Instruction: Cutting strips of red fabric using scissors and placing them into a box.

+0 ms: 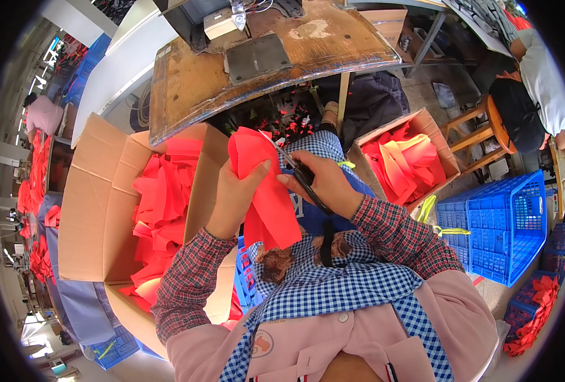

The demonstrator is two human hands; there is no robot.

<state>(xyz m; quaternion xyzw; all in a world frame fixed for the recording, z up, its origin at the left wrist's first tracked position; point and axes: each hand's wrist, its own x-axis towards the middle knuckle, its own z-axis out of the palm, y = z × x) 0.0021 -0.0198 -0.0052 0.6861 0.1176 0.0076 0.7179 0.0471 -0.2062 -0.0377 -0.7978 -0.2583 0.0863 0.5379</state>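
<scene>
A folded piece of red fabric (273, 210) hangs in front of my body, its upper end pinched by my left hand (239, 194), thumb on top. My right hand (327, 181) is closed round the black handles of a pair of scissors (305, 181). Their silver blades point up and left, lying against the upper right edge of the fabric. Whether the blades are apart is too small to tell. Below the fabric is my blue checked apron (333, 290).
To the left stands a large cardboard box (94, 210) full of red pieces. A smaller carton (451, 162) at the right holds red pieces too. A worn wooden table (193, 79) lies ahead, with dark scraps beneath. A blue crate (493, 229), stool (499, 121) and seated person (547, 83) are farther right.
</scene>
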